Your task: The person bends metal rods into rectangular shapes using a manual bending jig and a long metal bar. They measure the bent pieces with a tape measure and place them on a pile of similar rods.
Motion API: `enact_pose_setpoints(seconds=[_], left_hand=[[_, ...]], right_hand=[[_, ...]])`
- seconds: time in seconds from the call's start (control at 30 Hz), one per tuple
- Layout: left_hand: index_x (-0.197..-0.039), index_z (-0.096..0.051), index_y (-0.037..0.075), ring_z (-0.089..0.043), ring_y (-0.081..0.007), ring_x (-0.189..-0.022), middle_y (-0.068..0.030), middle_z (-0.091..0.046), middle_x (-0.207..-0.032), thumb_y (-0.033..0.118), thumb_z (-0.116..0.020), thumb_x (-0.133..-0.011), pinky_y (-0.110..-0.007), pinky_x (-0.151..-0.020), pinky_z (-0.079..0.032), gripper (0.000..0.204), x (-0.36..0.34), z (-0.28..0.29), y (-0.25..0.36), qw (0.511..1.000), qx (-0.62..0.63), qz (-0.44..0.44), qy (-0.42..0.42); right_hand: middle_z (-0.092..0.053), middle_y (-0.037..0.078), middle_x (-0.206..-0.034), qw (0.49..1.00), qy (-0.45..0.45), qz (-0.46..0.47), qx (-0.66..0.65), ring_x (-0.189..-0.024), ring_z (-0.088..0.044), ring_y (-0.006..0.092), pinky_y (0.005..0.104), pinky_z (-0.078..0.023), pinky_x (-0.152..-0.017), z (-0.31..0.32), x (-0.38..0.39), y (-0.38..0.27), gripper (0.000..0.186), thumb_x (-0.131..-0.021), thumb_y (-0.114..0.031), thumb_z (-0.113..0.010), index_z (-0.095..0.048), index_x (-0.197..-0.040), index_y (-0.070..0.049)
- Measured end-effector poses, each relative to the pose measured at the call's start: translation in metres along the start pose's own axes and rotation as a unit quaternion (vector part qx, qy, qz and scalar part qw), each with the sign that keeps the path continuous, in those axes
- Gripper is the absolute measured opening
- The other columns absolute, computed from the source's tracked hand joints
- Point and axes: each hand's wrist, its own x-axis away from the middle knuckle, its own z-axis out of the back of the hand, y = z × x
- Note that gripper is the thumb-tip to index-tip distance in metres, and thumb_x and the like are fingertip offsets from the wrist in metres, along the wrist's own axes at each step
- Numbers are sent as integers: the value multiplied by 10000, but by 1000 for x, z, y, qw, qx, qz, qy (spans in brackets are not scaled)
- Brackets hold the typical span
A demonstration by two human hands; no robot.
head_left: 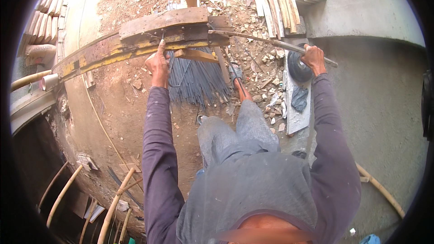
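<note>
My right hand (313,58) is wrapped round the outer end of a long metal bar (280,44). The bar's other end reaches left to the pins on a wooden beam (104,58) streaked with yellow paint. At the beam's near edge my left hand (158,67) has its fingers curled and the index finger stretched up against a small upright metal pin (162,36). Whatever lies inside the left fingers is too small to make out. A worn plank (165,21) is fixed along the beam's far side. Below the beam lies a bundle of thin steel rods (196,81).
A black disc (298,65) and a dark crumpled bag (299,98) rest on a pale board (296,119) at right. Stacked planks (275,0) lie far right. Bamboo poles (108,208) rise from a dark drop at lower left. Rubble (266,81) covers the ground near my foot.
</note>
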Motion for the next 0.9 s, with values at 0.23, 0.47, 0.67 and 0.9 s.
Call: enact_pose_setpoints(seconds=[0.23,0.47,0.67,0.9], left_hand=[[-774,-632,-6,-448,-123,-395,-74,-571,-580,309,-879,-797,-253,-360,-343,402,1,-2,2,990,134,46,-13],[-789,-637,3,-449,-121,-393,-72,-577,-590,322,-875,-800,-248,-356,-334,398,2,1,-1,991,128,25,-31],[-853,-659,-3,-535,-135,-481,-69,-618,-674,422,-808,-854,-265,-422,-432,450,-14,13,-14,990,96,28,-98],[-1065,-668,-10,-668,-194,-775,-115,-701,-901,454,-663,-957,-328,-693,-538,477,19,72,-70,985,138,36,-99]], right_hand=[[-698,212,-738,994,-12,-103,-37,-689,-705,401,512,-561,-648,-25,94,-53,181,-810,-254,-657,-698,-812,-78],[-693,194,-698,960,-111,-233,-105,-684,-722,341,463,-569,-672,-14,175,-131,177,-773,-193,-665,-725,-790,-26],[-704,254,-788,989,-18,-138,-59,-770,-712,441,523,-564,-726,8,153,-100,210,-734,-142,-644,-727,-884,-20],[-679,195,-705,979,53,-49,-190,-673,-670,423,487,-507,-583,-13,150,-63,231,-812,-259,-731,-623,-799,-54]])
